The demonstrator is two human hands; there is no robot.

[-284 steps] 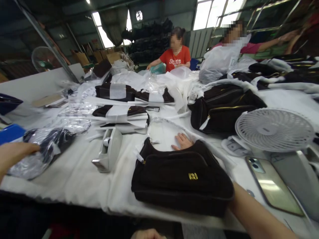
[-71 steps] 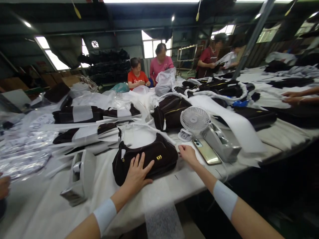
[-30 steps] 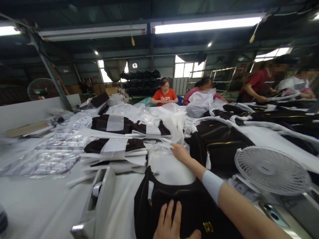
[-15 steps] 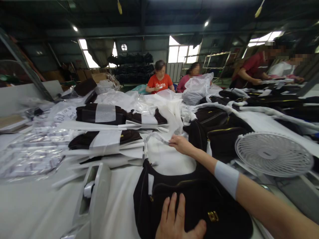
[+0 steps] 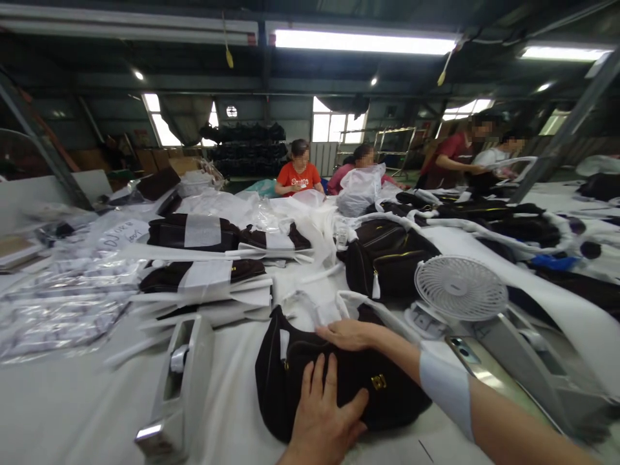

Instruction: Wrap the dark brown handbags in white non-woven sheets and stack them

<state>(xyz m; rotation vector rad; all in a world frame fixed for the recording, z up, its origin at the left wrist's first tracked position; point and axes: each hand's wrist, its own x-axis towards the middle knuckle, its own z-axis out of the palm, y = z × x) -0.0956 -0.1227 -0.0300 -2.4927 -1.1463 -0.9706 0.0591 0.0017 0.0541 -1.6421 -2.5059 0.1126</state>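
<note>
A black handbag (image 5: 397,400) with a gold clasp lies front side up on the white table before me. My left hand (image 5: 322,403) rests palm down on its front, fingers spread and thumb out to the right. Across the bag's upper edge lies my right hand (image 5: 349,334), fingers stretched leftward and flat, with a pale band around that forearm. The bag's wrapped white strap (image 5: 303,300) loops behind the hands and is not gripped. A white zip-pull cover (image 5: 284,344) hangs at the bag's left side.
A tape dispenser (image 5: 181,387) stands to the left. On the right are a white fan (image 5: 460,287) and a phone (image 5: 498,374). Behind are wrapped bags (image 5: 203,231), another dark handbag (image 5: 361,268) and plastic packaging (image 5: 62,303). Several people work beyond the table.
My right hand has let go of the strap and come down onto the bag's upper edge. My left hand stays on the bag. The view has tilted up and turned right.
</note>
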